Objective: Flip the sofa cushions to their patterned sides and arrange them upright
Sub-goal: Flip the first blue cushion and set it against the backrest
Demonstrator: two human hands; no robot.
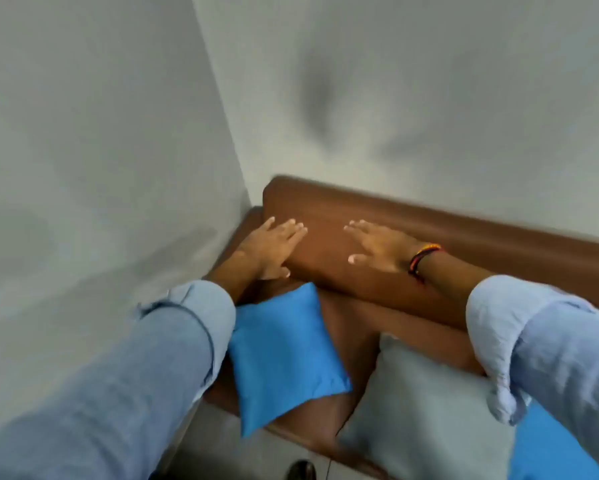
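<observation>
A plain blue cushion lies flat on the brown sofa seat, near its left end. To its right a plain grey cushion lies flat, and part of another blue cushion shows at the bottom right, partly behind my right sleeve. No patterned side is visible. My left hand and my right hand are stretched out above the cushions, fingers spread, palms toward the sofa backrest. Neither hand holds anything. The picture is blurred by motion.
The sofa stands in a corner between two white walls. Its left armrest sits against the left wall. A tiled floor and a dark shoe tip show at the bottom edge.
</observation>
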